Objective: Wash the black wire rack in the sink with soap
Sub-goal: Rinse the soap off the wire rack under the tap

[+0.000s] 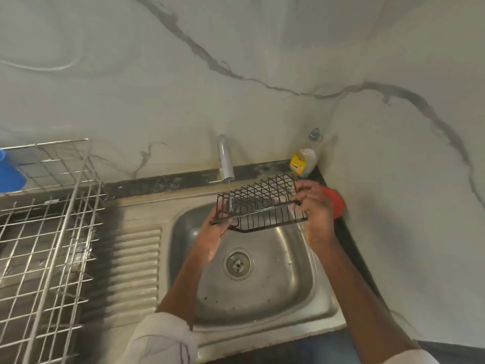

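Standing at the far left, a blue plastic thing [9, 170], cut by the picture's edge. Just beside it, occupying the left counter, a large silver wire dish rack [49, 232]. Then lying to its right the ribbed steel drainboard [136, 261], joined to the sink [181, 224].

Holding the black wire rack [258, 206] in the air above the sink basin, tilted, under the mouth of the tap [225, 161]. Running down onto the left part of the rack, a thin stream of water, it seems. Gripping the left lower corner of the rack from below with the left hand [214, 239], fingers curled around the wire edge. Sitting in the bottom of the basin, between the two forearms, the round drain [238, 264].

Pinching the right end of the rack with the right hand [316, 211], fingers bent around the wires and closed on them. Standing behind this hand, in the corner on the dark ledge, a soap bottle [304, 161] with a yellow label. Showing partly behind the right hand, something red and round [338, 203]; hard to tell what exactly. Rising behind everything, a pale marble wall [236, 74] with grey veins.
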Demonstrator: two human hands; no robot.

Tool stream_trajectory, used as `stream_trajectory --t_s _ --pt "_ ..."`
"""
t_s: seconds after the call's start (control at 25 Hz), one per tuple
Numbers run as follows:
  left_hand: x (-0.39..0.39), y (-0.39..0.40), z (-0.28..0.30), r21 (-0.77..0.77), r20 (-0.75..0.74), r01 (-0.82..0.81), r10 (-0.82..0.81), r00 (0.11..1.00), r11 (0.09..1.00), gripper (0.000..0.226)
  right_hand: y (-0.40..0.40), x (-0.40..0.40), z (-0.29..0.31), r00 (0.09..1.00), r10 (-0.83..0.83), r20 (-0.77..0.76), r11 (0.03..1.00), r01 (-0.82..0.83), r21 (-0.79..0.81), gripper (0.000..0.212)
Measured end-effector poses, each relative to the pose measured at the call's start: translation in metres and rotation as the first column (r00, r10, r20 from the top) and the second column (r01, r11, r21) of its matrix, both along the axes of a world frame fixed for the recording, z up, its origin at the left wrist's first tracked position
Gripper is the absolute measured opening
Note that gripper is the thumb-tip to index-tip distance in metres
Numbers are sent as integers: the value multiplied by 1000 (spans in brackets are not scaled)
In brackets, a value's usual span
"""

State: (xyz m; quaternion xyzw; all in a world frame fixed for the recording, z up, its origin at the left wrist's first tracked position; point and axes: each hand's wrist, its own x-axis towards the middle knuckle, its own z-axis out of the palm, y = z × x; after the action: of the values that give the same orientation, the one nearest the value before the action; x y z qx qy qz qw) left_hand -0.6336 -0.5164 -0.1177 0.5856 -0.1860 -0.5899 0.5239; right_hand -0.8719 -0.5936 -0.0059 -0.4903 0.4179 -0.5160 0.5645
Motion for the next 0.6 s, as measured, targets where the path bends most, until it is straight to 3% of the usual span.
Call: stream_trajectory --t_s 0.08,0.12,0.2,0.32,0.4,0.48,0.6 --pt "9 2 -5 -6 -138 267 -266 954 964 76 -2 -1 10 1000 -11 -21 1000 10 -12 27" --pt "15 4 -5 -30 -276 314 -310 910 949 80 -6 -2 10 999 -31 -20 999 31 -13 28" --pt "20 3 -5 -20 -446 252 -234 864 968 79 -8 -6 9 999 -49 -2 998 48 -33 31" --pt "9 -12 -3 197 -405 194 -101 909 961 97 3 -8 4 998 -3 -61 981 -9 -195 33" --pt "-2 -21 -1 328 -332 207 -93 939 922 81 12 -6 1 989 66 -135 938 -108 -329 26" --pt "-6 -20 -4 325 -343 206 -88 935 923 72 17 -5 2 977 110 -180 897 -176 -406 26" --pt "-12 -11 -3 248 -349 107 -14 937 963 54 21 -4 8 992 99 -76 923 -120 -366 19"
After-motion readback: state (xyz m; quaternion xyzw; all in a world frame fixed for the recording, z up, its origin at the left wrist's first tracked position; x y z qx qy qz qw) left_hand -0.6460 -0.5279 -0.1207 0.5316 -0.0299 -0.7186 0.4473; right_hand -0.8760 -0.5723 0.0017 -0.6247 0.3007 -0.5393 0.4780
